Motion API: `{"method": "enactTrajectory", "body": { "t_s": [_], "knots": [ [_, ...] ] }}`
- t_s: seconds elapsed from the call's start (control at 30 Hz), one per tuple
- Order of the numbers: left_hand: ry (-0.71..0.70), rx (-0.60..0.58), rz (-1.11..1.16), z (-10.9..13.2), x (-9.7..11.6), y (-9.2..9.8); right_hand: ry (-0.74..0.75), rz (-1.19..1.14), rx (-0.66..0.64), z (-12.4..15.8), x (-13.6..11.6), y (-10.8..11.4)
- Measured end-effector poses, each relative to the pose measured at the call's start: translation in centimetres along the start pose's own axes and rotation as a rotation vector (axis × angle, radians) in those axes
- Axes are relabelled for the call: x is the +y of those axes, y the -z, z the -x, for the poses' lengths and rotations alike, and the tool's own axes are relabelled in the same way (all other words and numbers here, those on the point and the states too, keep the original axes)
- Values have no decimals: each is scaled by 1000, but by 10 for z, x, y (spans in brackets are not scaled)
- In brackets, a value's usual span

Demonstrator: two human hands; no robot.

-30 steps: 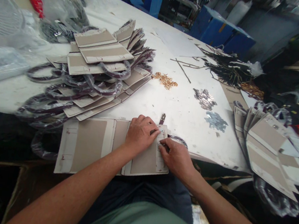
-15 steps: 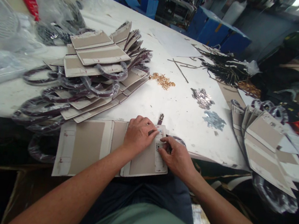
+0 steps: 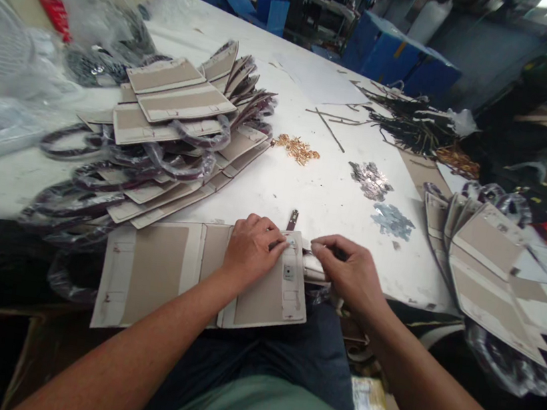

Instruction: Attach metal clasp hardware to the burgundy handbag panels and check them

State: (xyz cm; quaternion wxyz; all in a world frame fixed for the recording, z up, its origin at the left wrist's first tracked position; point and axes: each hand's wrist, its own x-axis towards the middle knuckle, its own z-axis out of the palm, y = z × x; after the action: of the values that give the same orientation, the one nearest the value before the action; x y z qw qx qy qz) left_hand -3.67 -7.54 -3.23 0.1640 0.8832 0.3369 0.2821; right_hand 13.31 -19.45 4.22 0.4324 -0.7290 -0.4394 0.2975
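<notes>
A beige bag panel (image 3: 162,264) with pale borders lies across the table's front edge. My left hand (image 3: 255,246) rests on it, with a small dark object (image 3: 277,242) between thumb and fingers; its kind is unclear. On the panel's right border sits a small square metal plate (image 3: 289,272). My right hand (image 3: 350,272) is off to the right of the panel, thumb and fingers pinched; what lies between them is too small to make out. A plastic-wrapped handle (image 3: 316,293) shows below the panel's right edge. Just beyond the panel is a dark strap tab with metal fitting (image 3: 292,219).
Stacked bag panels (image 3: 186,103) with wrapped handles stand at left, more panels (image 3: 487,246) at right. Small gold pieces (image 3: 297,149), silver pieces (image 3: 370,181) and grey metal plates (image 3: 392,221) lie in piles ahead. Dark straps (image 3: 409,125) lie farther back.
My right hand has moved right, off the panel's border, uncovering the small metal plate. My left hand stays in nearly the same place.
</notes>
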Motion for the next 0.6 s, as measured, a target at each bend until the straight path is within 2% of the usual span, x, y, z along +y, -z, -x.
{"method": "enactTrajectory", "body": {
  "t_s": [0.13,0.2,0.27,0.43,0.6],
  "knots": [
    [-1,-10,-5,-1,0,1,144,-503,256,-29,-19,2],
    [-4,-12,-3,-1,0,1,210,-738,313,-49,-19,-6],
    [-5,-10,2,-1,0,1,210,-882,342,-68,-16,-15],
    [3,-15,10,-2,-1,0,137,-999,370,-91,-1,-30],
    [4,-30,9,-3,-1,-1,258,-881,358,-82,-1,-44]
  ]
}}
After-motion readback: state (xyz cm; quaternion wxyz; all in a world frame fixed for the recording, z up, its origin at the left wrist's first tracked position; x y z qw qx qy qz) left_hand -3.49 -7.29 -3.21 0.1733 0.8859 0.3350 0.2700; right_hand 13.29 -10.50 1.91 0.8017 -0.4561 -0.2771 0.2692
